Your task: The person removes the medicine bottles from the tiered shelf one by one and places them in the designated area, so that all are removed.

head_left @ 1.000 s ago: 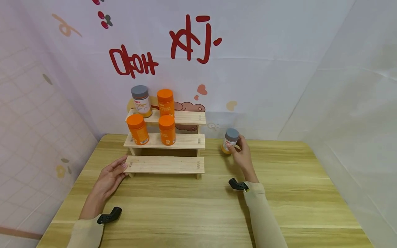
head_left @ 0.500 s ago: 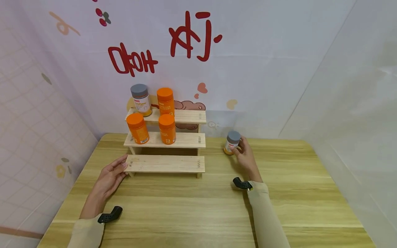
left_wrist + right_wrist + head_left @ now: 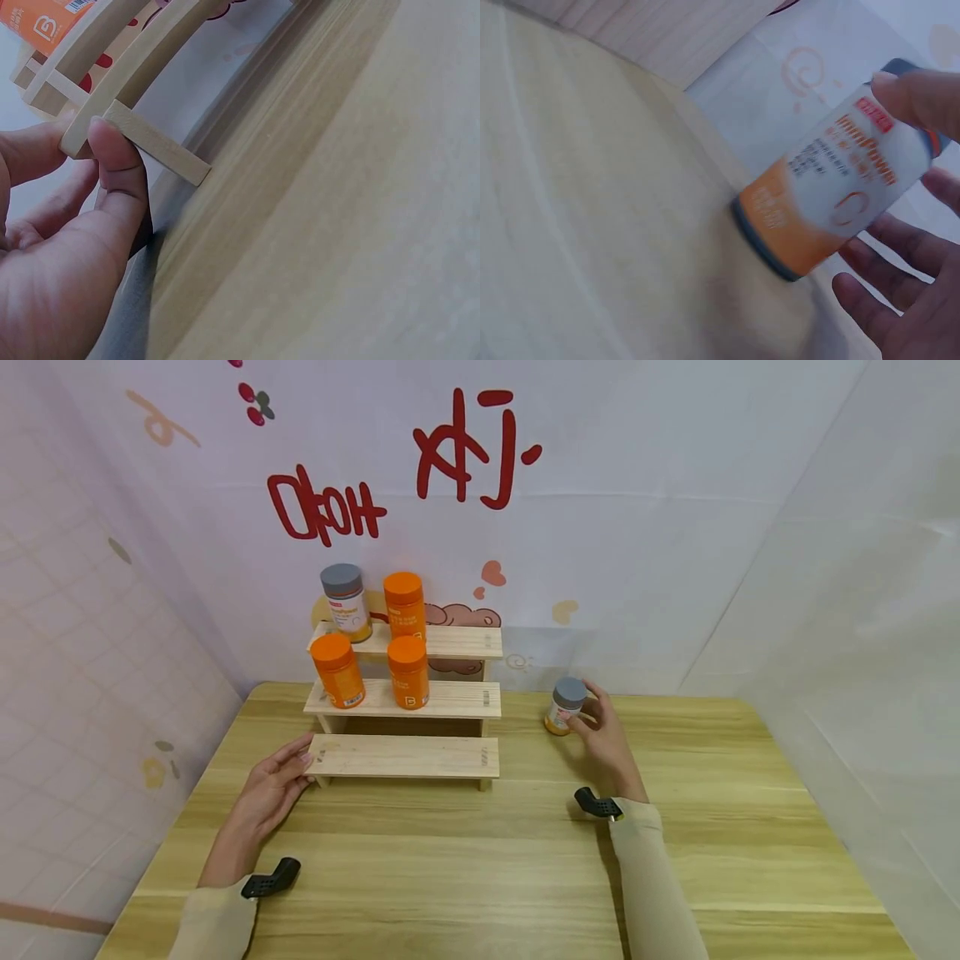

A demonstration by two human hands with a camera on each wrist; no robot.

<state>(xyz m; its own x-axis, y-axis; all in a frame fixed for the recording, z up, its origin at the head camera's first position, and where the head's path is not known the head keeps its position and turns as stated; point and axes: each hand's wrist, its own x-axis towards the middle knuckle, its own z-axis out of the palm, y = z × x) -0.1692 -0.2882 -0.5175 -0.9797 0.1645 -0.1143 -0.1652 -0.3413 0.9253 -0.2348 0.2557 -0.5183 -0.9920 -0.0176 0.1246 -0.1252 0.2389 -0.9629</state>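
Observation:
My left hand pinches the left end of the lowest board of a three-tier wooden shelf. In the left wrist view, the thumb presses against the board's end beside its leg. To the right of the shelf, my right hand grips a grey-lidded supplement bottle with a white and orange label. Seen from the right wrist, the bottle leans, with its base close to the tabletop; whether it touches I cannot tell. The thumb lies near its lid, with other fingers behind it.
Two orange bottles stand on the middle tier. On the top tier are another grey-lidded bottle and an orange bottle. The wood-grain table backs onto a white printed cloth, which also rises at both sides.
My right hand has moved slightly to the right with the bottle. My left hand keeps its hold on the shelf, which stays put. The head view has shifted a little.

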